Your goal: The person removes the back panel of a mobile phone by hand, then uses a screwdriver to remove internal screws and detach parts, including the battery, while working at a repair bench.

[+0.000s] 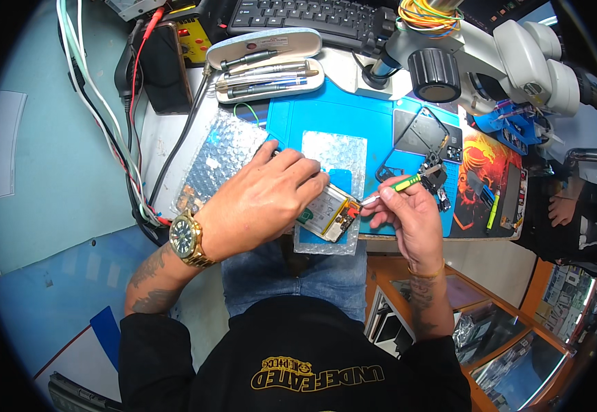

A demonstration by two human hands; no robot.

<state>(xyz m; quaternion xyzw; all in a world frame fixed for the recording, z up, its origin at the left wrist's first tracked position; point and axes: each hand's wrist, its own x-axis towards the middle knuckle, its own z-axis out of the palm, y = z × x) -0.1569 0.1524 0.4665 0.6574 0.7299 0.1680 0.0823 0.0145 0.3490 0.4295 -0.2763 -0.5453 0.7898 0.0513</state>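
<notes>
An opened phone with its battery and circuit board bared (pixel 329 213) lies over bubble wrap (pixel 329 148) on a blue work mat (pixel 297 115). My left hand (pixel 271 189) grips the phone's upper left end with curled fingers. My right hand (pixel 405 218) pinches a green-and-yellow handled slim tool (pixel 404 184), its metal end at the board near the phone's right edge; the exact tip is too small to make out. A phone frame (pixel 385 169) and dark phone parts (pixel 434 180) lie right of my right hand, beside another phone (pixel 408 130).
A microscope (pixel 525 65) overhangs the right. A pen case (pixel 267 82), keyboard (pixel 295 22) and cables (pixel 96 117) border the mat. More bubble wrap (pixel 219 154) lies left. A blue tool holder (pixel 501 127) stands right. Another person's hand (pixel 561 209) shows at far right. Glass-topped shelves (pixel 494 357) sit below.
</notes>
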